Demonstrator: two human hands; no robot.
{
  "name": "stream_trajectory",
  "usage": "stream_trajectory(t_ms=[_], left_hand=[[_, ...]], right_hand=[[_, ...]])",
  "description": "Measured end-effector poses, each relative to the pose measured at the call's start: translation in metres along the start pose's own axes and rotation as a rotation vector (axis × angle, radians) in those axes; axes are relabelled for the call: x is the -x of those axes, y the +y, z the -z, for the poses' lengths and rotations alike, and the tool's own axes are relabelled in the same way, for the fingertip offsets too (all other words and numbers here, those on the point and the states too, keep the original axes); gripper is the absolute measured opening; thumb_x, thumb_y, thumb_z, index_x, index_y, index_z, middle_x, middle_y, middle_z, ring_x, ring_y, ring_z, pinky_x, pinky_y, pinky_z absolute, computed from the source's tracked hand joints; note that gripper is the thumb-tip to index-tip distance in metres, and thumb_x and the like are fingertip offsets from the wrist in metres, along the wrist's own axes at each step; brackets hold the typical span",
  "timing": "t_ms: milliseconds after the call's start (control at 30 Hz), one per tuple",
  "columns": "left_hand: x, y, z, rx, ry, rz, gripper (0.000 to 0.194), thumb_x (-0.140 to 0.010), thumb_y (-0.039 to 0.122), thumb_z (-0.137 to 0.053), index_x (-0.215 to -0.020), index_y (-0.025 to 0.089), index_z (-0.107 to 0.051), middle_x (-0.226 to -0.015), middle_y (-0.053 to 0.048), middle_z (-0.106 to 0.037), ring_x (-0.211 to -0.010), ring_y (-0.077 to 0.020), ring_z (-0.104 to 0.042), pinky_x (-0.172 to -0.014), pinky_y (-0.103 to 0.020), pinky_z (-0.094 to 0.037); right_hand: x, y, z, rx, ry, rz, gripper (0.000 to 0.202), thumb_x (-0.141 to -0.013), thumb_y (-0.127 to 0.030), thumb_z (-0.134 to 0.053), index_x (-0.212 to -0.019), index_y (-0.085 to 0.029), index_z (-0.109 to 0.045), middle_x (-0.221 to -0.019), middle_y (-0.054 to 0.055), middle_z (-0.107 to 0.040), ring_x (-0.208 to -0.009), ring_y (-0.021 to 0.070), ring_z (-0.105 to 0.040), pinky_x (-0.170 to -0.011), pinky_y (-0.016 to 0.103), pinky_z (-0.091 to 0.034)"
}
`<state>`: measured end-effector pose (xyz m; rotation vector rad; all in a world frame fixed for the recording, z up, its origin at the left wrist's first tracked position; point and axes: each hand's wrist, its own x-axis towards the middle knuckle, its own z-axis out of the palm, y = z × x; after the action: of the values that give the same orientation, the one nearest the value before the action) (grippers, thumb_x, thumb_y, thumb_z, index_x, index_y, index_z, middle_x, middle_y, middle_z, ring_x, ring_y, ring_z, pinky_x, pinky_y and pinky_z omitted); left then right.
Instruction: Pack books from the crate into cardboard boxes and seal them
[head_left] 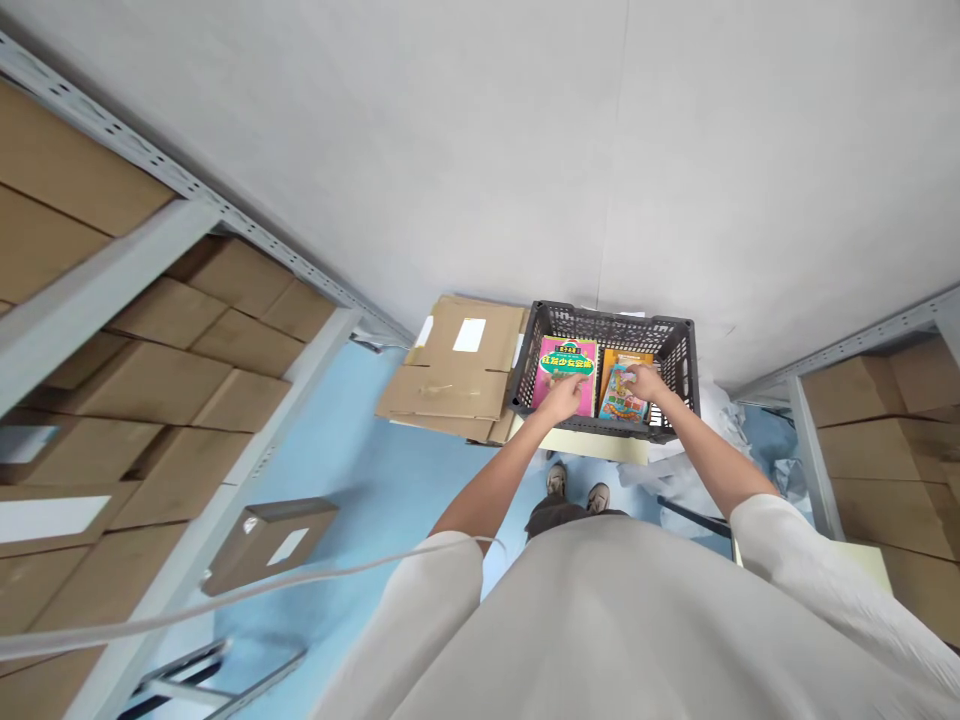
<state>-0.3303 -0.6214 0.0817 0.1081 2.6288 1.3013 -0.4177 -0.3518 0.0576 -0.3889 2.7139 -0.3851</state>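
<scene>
A black plastic crate [615,325] stands against the wall with books inside. On its left side lies a pink book [551,365] with a green and yellow title patch. On the right, a light blue book [621,400] lies partly over an orange one [630,356]. My left hand [564,396] is over the lower right part of the pink book, its index finger stretched out. My right hand [645,382] is at the upper right part of the blue book, fingers bent; whether it grips the book is too small to tell.
Flattened cardboard boxes [450,385] are stacked left of the crate. Shelves with brown boxes [172,370] rise at the left and right. A closed carton [270,545] lies on the blue floor. White plastic wrap [709,440] is at the crate's right. A pale cable crosses at lower left.
</scene>
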Motion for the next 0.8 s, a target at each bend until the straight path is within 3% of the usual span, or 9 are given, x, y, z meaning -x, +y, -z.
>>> stream_trajectory(t_ms=[100,200,367,567,667,800], left_hand=[[-0.009,-0.004,0.001,0.004,-0.037,0.009,0.042,-0.095,0.017,-0.063,-0.134,0.024,-0.077,-0.133,-0.010,-0.081,-0.127,-0.0278,-0.074,-0.118,-0.044,-0.054],[-0.019,-0.007,0.003,-0.045,-0.090,0.009,0.043,-0.097,0.015,-0.059,-0.135,0.023,-0.077,-0.137,-0.012,-0.079,-0.131,-0.0303,-0.073,-0.121,-0.048,-0.051],[-0.032,-0.010,0.003,-0.085,-0.124,0.032,0.047,-0.096,0.013,-0.059,-0.139,0.024,-0.076,-0.143,-0.011,-0.077,-0.133,-0.0331,-0.071,-0.120,-0.050,-0.052],[-0.045,-0.014,-0.004,-0.025,-0.140,-0.013,0.046,-0.094,0.012,-0.064,-0.137,0.022,-0.076,-0.145,-0.012,-0.075,-0.135,-0.0329,-0.071,-0.119,-0.045,-0.054],[-0.050,-0.016,-0.007,-0.007,-0.167,-0.038,0.047,-0.092,0.010,-0.065,-0.136,0.021,-0.076,-0.143,-0.012,-0.076,-0.134,-0.0317,-0.071,-0.120,-0.044,-0.053],[-0.053,-0.016,-0.007,-0.013,-0.205,-0.070,0.048,-0.092,0.012,-0.064,-0.138,0.020,-0.075,-0.141,-0.012,-0.077,-0.133,-0.0298,-0.071,-0.119,-0.042,-0.054]], right_hand=[[-0.012,0.000,-0.010,0.040,-0.063,0.004,0.049,-0.092,-0.034,-0.070,-0.138,-0.019,-0.073,-0.140,0.016,-0.074,-0.125,0.0336,-0.071,-0.105,0.041,-0.057],[-0.022,0.002,-0.020,0.057,-0.099,-0.035,0.069,-0.082,-0.037,-0.083,-0.146,-0.018,-0.067,-0.151,0.021,-0.066,-0.134,0.0397,-0.066,-0.107,0.047,-0.056],[-0.029,0.010,-0.039,0.110,-0.148,-0.110,0.098,-0.078,-0.043,-0.090,-0.163,-0.020,-0.048,-0.168,0.026,-0.047,-0.154,0.0450,-0.048,-0.120,0.058,-0.043],[-0.022,0.012,-0.049,0.168,-0.141,-0.109,0.112,-0.074,-0.033,-0.093,-0.169,-0.020,-0.036,-0.163,0.027,-0.049,-0.150,0.0445,-0.048,-0.122,0.057,-0.036],[-0.022,0.008,-0.043,0.192,-0.106,-0.122,0.101,-0.077,-0.032,-0.091,-0.165,-0.018,-0.042,-0.156,0.027,-0.054,-0.144,0.0448,-0.049,-0.120,0.058,-0.037],[-0.025,0.001,-0.026,0.187,-0.027,-0.133,0.052,-0.092,-0.028,-0.073,-0.142,-0.016,-0.066,-0.145,0.027,-0.060,-0.138,0.0440,-0.053,-0.113,0.056,-0.043]])
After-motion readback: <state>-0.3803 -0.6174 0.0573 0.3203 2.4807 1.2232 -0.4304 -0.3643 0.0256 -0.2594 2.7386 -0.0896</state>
